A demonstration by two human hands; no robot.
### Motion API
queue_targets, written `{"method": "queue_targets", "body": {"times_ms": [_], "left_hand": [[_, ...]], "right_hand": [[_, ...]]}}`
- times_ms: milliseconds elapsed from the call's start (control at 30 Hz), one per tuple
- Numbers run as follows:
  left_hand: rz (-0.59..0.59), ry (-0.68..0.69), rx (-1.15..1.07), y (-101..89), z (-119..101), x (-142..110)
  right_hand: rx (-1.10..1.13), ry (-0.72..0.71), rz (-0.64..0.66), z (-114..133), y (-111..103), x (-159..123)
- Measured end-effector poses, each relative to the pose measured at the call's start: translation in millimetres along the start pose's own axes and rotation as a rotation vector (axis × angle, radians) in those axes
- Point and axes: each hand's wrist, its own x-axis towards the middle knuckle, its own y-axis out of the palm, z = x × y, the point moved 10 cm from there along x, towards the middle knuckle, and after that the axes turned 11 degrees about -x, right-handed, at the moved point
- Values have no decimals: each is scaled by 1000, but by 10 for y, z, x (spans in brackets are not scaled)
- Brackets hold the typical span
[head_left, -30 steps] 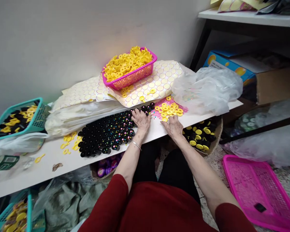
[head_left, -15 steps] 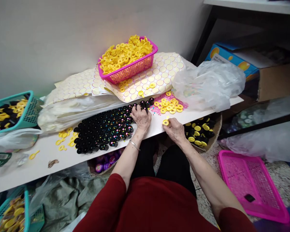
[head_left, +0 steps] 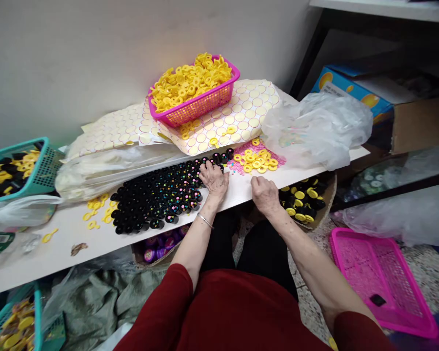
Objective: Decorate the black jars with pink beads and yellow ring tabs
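My left hand (head_left: 214, 178) lies on the right end of a dense cluster of small black cups (head_left: 157, 195) with coloured beads in them, its fingers curled round one cup. My right hand (head_left: 264, 195) rests at the front edge of the white table (head_left: 95, 241), closed in a loose fist, and what it holds is hidden. Just beyond it lie loose yellow rings (head_left: 258, 161) on a patch of pink beads (head_left: 237, 167). A pink basket (head_left: 199, 109) heaped with more yellow rings stands at the back on sheets of round stickers (head_left: 247, 112).
A crumpled clear plastic bag (head_left: 314, 129) fills the table's right end. A teal basket (head_left: 40, 175) of black and yellow parts sits far left. Under the table a container (head_left: 303, 200) holds capped cups. A pink tray (head_left: 380, 278) lies on the floor right.
My right hand took a yellow ring from the pile and drew it toward the table edge; now the hand is closed and the ring is out of sight. My left hand stayed on the cups.
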Motion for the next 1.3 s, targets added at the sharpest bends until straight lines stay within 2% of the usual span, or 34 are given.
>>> {"method": "queue_targets", "body": {"times_ms": [100,200,367,467,600,733,833,967,1100,1300], "left_hand": [[4,-2,11,-4,7,30],[-14,27,-7,-39,-4,45],[-36,89,-104,-145,-62,-33],[3,183,-213,-139,-152,-202],[101,305,-418,36,-261,-474],[141,308,-636,227,-258,-561],[163,270,-793,322,-215,-527],[268,201,-979,457,-170,-510],[282,137,-1022,524,-112,-510],[289,136,-1023,551,-105,-506]], "right_hand": [[-53,-172,38,214,29,-52],[-10,-182,85,221,102,-113],[237,61,47,-112,109,-105],[267,174,60,-269,113,-70],[227,336,118,-411,132,-1],[191,496,185,-487,155,66],[166,470,270,-431,176,117],[144,434,349,-390,181,115],[121,413,350,-366,180,129],[128,393,340,-327,194,182]]}}
